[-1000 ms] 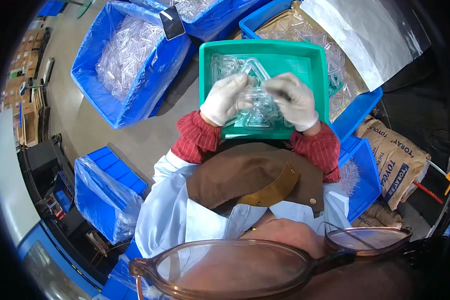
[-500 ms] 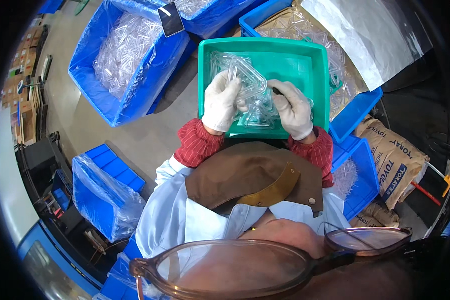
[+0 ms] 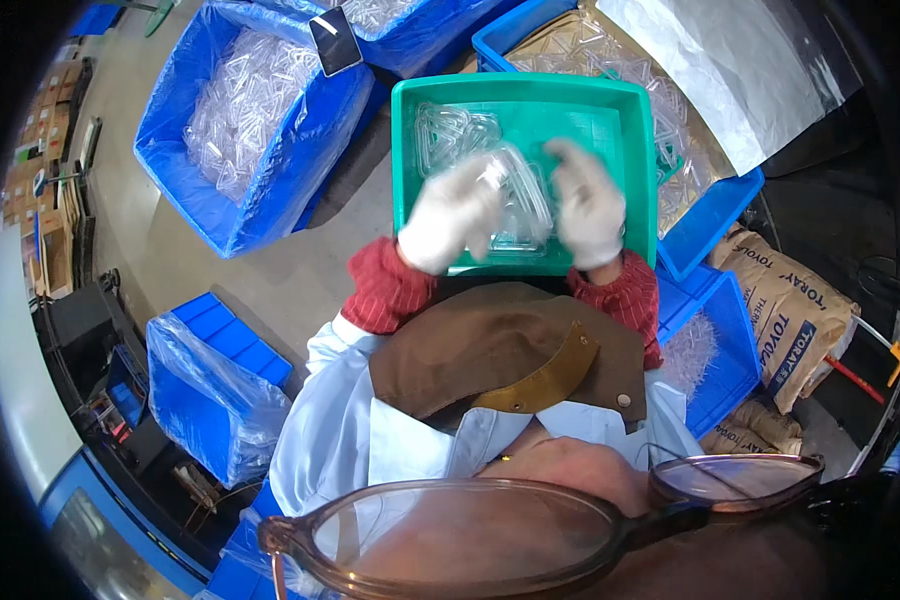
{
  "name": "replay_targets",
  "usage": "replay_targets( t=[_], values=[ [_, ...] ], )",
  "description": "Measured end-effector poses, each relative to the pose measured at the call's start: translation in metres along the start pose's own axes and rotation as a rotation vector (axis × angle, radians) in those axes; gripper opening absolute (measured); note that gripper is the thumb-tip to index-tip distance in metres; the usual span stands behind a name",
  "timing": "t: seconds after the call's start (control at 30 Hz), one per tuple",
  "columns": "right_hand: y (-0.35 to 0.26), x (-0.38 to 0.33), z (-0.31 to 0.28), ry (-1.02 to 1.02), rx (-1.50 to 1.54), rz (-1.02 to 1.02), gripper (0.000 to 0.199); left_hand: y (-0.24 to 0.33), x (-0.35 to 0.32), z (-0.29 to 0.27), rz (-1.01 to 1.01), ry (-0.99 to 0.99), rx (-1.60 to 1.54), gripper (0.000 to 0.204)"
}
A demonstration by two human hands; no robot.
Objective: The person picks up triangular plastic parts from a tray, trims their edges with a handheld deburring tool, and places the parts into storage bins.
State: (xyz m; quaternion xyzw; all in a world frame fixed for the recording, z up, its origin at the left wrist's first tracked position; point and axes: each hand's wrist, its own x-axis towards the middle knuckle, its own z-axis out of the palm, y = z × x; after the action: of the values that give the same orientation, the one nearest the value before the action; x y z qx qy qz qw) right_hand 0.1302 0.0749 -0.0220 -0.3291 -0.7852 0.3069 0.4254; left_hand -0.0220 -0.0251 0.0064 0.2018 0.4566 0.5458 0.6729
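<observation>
Over the green bin (image 3: 403,160) I work with white-gloved hands. My left hand (image 3: 452,218) is closed on a clear plastic triangular frame (image 3: 530,192), which tilts toward the right; motion blurs its outline. To the right, apart from that piece, my right hand (image 3: 588,208) is raised with its fingers smeared, so whether it holds anything cannot be made out. Several similar clear frames (image 3: 448,130) lie heaped in the bin's far left part. More clear pieces sit beneath my hands, partly hidden.
A blue bin (image 3: 160,135) lined with plastic film, full of clear triangular pieces, stands far left, with a phone (image 3: 336,42) on its corner. At right are another blue crate (image 3: 705,240), a white sheet (image 3: 735,75) and brown paper sacks (image 3: 785,305).
The clear frame has swung down and to the right with my left hand. My right hand has come away from the pieces, its fingers now blurred.
</observation>
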Motion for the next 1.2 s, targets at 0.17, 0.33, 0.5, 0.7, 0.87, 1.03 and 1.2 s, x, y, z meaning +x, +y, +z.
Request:
replay_targets(
  t=[0.17,0.33,0.5,0.7,0.87,1.03,1.2],
  values=[
    [-0.013,0.027,-0.029,-0.061,0.073,0.298,0.024,-0.005,0.003,0.008,0.101,0.131,0.169,0.034],
    [-0.022,0.006,-0.016,-0.402,0.454,0.493,0.029,-0.018,0.018,0.0,0.294,0.259,0.127,0.033],
    [-0.025,0.001,-0.003,-0.37,0.552,0.689,0.021,-0.016,0.014,-0.003,0.308,0.293,0.106,0.026],
    [-0.023,-0.007,0.003,-0.331,0.617,0.714,0.015,-0.023,0.021,-0.001,0.374,0.46,0.122,0.02],
    [-0.023,0.014,-0.008,-0.401,0.505,0.734,0.018,-0.034,0.014,-0.021,0.565,0.442,0.699,0.021],
    [0.054,0.053,-0.018,-0.811,-0.642,0.239,0.028,-0.035,0.004,-0.046,0.503,0.492,0.778,0.019],
    [0.064,0.051,-0.017,-1.316,-0.641,0.328,0.046,-0.023,0.0,-0.033,0.376,0.501,0.338,0.024]
  ],
)
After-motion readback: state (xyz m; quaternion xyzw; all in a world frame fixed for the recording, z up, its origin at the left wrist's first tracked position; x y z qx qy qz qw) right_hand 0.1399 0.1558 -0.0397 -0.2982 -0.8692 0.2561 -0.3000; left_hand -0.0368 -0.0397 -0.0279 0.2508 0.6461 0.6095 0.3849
